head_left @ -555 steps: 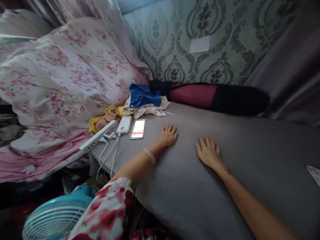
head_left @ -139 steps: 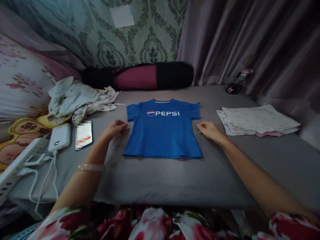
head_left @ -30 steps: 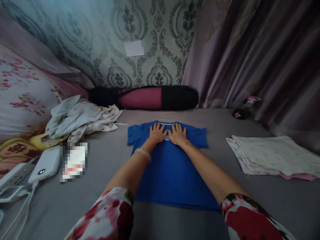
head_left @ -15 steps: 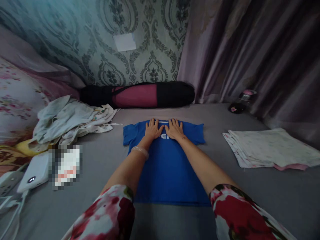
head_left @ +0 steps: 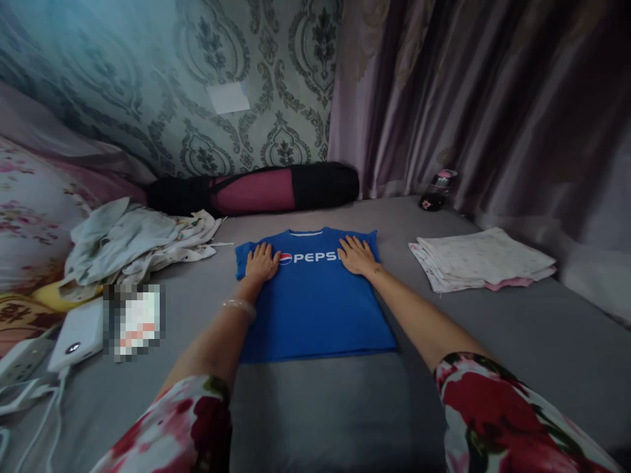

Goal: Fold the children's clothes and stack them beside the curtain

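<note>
Right now, you have your 2 hands spread flat on the blue T-shirt, fingers extended and grasping nothing. The shirt lies face up at the centre of the frame, its neckline toward the top and its hem toward the bottom, on the grey cover. Your left hand rests at the shirt's left side near the sleeve, its thumb beside the round logo; a pale bracelet circles that wrist. Your right hand presses near the other sleeve and hides the end of the white "PEPSI" lettering.

At the right of the frame, well apart from the shirt, you have a folded stack of pale cloths, with a dark bottle above it. A black and maroon roll lies along the wall in the upper middle. On the left sits a rumpled heap of clothes; below it, at the lower left, are a white power bank and a pixelated item.
</note>
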`<state>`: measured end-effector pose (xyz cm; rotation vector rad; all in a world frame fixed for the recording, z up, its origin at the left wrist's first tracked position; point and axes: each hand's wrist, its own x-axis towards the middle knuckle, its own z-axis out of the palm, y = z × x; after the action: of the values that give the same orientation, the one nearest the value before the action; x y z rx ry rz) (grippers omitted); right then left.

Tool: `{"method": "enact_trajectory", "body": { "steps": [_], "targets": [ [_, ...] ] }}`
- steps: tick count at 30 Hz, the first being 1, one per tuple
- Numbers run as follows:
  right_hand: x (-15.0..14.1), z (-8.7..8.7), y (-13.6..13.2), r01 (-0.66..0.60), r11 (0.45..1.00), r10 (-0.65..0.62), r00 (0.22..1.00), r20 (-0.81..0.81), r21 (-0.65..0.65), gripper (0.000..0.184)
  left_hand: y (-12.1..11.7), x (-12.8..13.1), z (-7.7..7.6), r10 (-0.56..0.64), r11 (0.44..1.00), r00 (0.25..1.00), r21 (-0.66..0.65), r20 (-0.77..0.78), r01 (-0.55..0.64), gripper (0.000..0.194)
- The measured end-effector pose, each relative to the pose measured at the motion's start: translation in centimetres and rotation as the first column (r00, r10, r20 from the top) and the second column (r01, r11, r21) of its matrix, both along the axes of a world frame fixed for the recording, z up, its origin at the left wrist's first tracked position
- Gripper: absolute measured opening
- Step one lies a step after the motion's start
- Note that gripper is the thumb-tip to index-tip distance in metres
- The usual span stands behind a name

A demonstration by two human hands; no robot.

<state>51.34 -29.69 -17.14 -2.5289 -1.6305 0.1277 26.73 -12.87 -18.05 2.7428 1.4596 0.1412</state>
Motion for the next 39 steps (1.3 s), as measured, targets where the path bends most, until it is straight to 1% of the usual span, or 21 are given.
{"method": "enact_trajectory", "body": {
  "steps": [6,11,13,16,19,21,24,27,29,30,31,32,34,35,36,37,39],
  "targets": [
    [0.7,0.1,-3.7,-0.002,1.0,0.002,1.0,-0.013,0.016,0.061,-1.4,-2.5,0.3,-0.037,0.998,0.999,0.059,-0.027,0.038,0.06],
    [-0.6,0.8,-7.7,-0.095,0.995,0.096,0.991,-0.097,0.021,0.069,-3.9,-3.9,0.4,-0.105,0.992,0.993,0.071,-0.059,0.109,0.059],
    [-1.1,1.2,-9.3,-0.141,0.99,0.141,0.981,-0.136,0.012,0.077,-5.0,-4.5,0.3,-0.147,0.987,0.987,0.05,-0.07,0.151,0.06],
    [-1.5,1.5,-11.4,-0.204,0.979,0.194,0.956,-0.221,-0.02,0.093,-6.5,-5.7,0.3,-0.218,0.976,0.973,0.005,-0.079,0.219,0.063],
    [-1.3,1.5,-13.1,-0.269,0.963,0.25,0.918,-0.307,-0.021,0.109,-8.1,-6.8,0.6,-0.272,0.962,0.958,-0.056,-0.087,0.268,0.067],
    [-0.9,1.4,-14.1,-0.313,0.95,0.295,0.888,-0.354,0.004,0.114,-9.2,-7.5,1.1,-0.305,0.95,0.948,-0.097,-0.088,0.296,0.072],
    [-0.3,1.7,-15.2,-0.367,0.929,0.35,0.832,-0.43,0.045,0.114,-10.6,-8.3,2.1,-0.372,0.92,0.925,-0.166,-0.082,0.355,0.081],
    [-0.1,2.2,-16.1,-0.385,0.92,0.37,0.793,-0.484,0.074,0.109,-11.3,-8.9,3.2,-0.43,0.885,0.898,-0.237,-0.087,0.401,0.09],
    [-0.4,2.6,-16.5,-0.37,0.923,0.371,0.794,-0.481,0.102,0.102,-11.3,-9.0,3.7,-0.438,0.877,0.894,-0.263,-0.094,0.402,0.093],
    [-0.8,2.8,-16.6,-0.344,0.93,0.362,0.807,-0.467,0.125,0.095,-11.3,-8.8,4.0,-0.437,0.877,0.895,-0.265,-0.093,0.401,0.092],
    [-1.2,2.9,-16.6,-0.291,0.945,0.328,0.831,-0.449,0.152,0.084,-11.3,-8.4,4.1,-0.44,0.876,0.894,-0.258,-0.084,0.407,0.089],
    [-1.6,3.0,-16.7,-0.21,0.962,0.267,0.862,-0.431,0.175,0.07,-11.4,-7.9,4.2,-0.451,0.871,0.89,-0.248,-0.067,0.423,0.085],
    [-2.5,3.2,-16.7,-0.037,0.983,0.108,0.907,-0.406,0.179,0.039,-11.8,-6.1,4.3,-0.509,0.839,0.861,-0.231,-0.014,0.492,0.073],
    [-2.8,3.4,-16.7,0.02,0.988,0.045,0.915,-0.4,0.156,0.03,-12.1,-5.0,4.2,-0.552,0.809,0.834,-0.231,0.018,0.541,0.066],
    [-3.2,3.5,-16.7,0.042,0.992,0.01,0.917,-0.398,0.122,0.028,-12.6,-3.7,4.0,-0.594,0.775,0.803,-0.233,0.047,0.587,0.062],
    [-3.4,3.6,-16.8,0.035,0.995,0.004,0.917,-0.399,0.09,0.03,-13.1,-2.3,3.8,-0.624,0.748,0.778,-0.235,0.071,0.621,0.059],
    [-3.7,3.8,-16.9,-0.006,0.998,0.028,0.913,-0.407,0.055,0.035,-14.2,0.4,3.3,-0.67,0.701,0.736,-0.243,0.095,0.67,0.058]
  ]
}}
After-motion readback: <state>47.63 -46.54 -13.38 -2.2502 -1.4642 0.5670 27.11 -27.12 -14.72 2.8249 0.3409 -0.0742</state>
